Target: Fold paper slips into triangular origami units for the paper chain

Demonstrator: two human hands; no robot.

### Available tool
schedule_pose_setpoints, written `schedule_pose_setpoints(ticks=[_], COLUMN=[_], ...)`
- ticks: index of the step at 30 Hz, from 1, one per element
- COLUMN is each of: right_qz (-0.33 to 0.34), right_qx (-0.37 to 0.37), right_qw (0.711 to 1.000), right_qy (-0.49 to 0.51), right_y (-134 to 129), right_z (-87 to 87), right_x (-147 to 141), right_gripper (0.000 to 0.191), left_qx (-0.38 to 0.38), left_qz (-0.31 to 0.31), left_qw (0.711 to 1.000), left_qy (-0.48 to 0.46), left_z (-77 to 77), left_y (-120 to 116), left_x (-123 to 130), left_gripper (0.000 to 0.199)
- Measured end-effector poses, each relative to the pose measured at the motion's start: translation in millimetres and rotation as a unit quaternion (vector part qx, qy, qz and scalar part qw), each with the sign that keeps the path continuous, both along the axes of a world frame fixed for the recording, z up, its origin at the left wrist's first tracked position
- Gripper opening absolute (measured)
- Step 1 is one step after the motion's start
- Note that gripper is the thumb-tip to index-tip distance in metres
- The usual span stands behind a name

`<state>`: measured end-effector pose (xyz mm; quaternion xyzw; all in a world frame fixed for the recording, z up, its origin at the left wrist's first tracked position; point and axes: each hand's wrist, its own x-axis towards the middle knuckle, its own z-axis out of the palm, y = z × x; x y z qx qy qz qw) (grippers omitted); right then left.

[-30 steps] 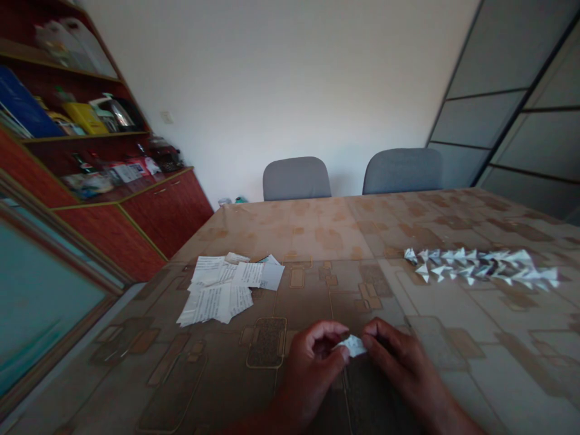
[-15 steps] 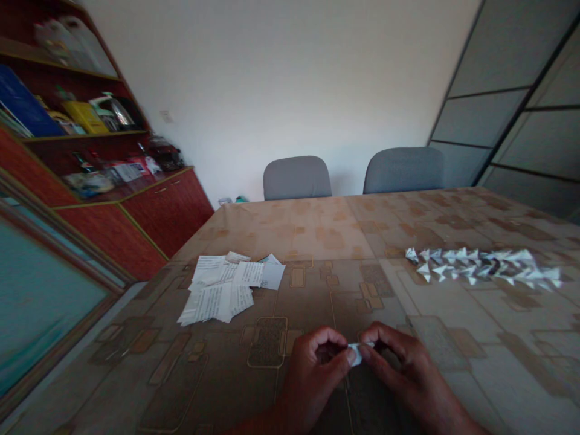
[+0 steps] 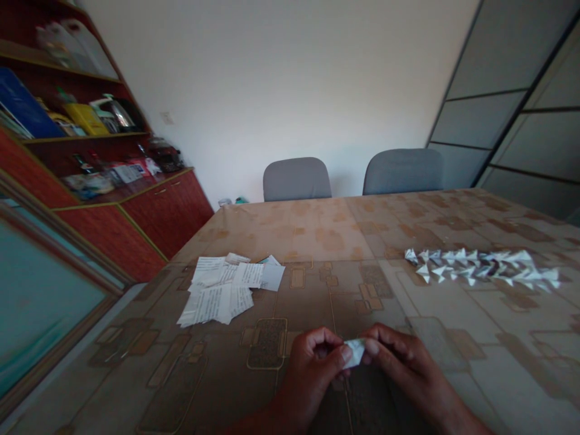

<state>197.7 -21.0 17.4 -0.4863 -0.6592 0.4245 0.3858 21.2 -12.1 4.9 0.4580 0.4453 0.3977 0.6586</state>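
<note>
Head camera: pinching a small folded paper (image 3: 354, 353) between both hands, over the near part of a table (image 3: 326, 232) under a patterned cover. Gripping the left side of the paper with the left hand (image 3: 317, 370), thumb laid on the near face and fingers curled behind. Grasping the upper right corner with the thumb and fingers of the right hand (image 3: 405, 364), the other fingers bent inward. Showing white on the near face, tilted, with the lower part hanging free between the two hands; cannot tell the exact folds at this size. Looking ahead and to the left of the left hand, can see a loose pile of printed paper pieces (image 3: 212, 303), lying flat and overlapping, well apart from the fingers. Looking ahead and to the right of the right hand, can see rows of folded paper pieces (image 3: 471, 269), pointed and set close together, blurred toward the right end. Facing two grey chairs (image 3: 296, 179) beyond the hands, at the far edge of the table, before a pale wall (image 3: 272, 78). Can also see a reddish cabinet (image 3: 165, 208) far to the left and grey panels (image 3: 492, 66) far to the right.
</note>
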Motion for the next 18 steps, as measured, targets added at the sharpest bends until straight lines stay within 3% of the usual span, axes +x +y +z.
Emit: schedule_pose_setpoints(ticks=[11,16,18], right_qz=[-0.022,-0.027,-0.021], right_qx=[0.027,0.064,0.082], right_qw=[0.999,0.998,0.996], right_qy=[0.017,0.002,0.000], right_y=[-1.5,-2.3,-3.0], right_z=[0.2,-1.0,-1.5], right_x=[-1.4,0.7,0.6], right_gripper=[0.045,0.036,0.024], left_qx=[0.019,0.067,0.073], left_qz=[-0.013,-0.010,0.000], left_qw=[1.000,0.998,0.997], left_qy=[-0.009,0.014,0.023], left_z=[-4.7,-2.4,-0.6], left_y=[1.1,1.6,0.9], left_x=[1.2,-0.4,-0.8], left_gripper=[0.028,0.014,0.013])
